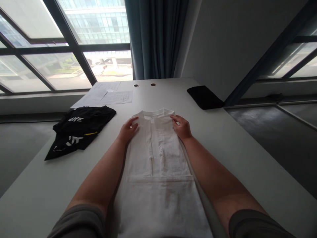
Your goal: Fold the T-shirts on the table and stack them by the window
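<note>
A white shirt (158,198) lies lengthwise on the table in front of me, its sides folded inward into a long narrow strip. Its neckline faces the far end, and the near end runs out of the bottom of the view. At the far left corner, my left hand (128,129) is closed on the shirt's edge, thumb and fingers curled together. My right hand (182,127) grips the far right corner the same way, fingertips on the cloth near the neckline. Both forearms reach along the shirt's long sides.
A black printed garment or bag (80,127) lies crumpled on the white table (247,185) at the left. Sheets of paper (119,97) are behind it. A flat black item (205,97) rests at the far right edge. Beyond are windows and a blue curtain (156,39).
</note>
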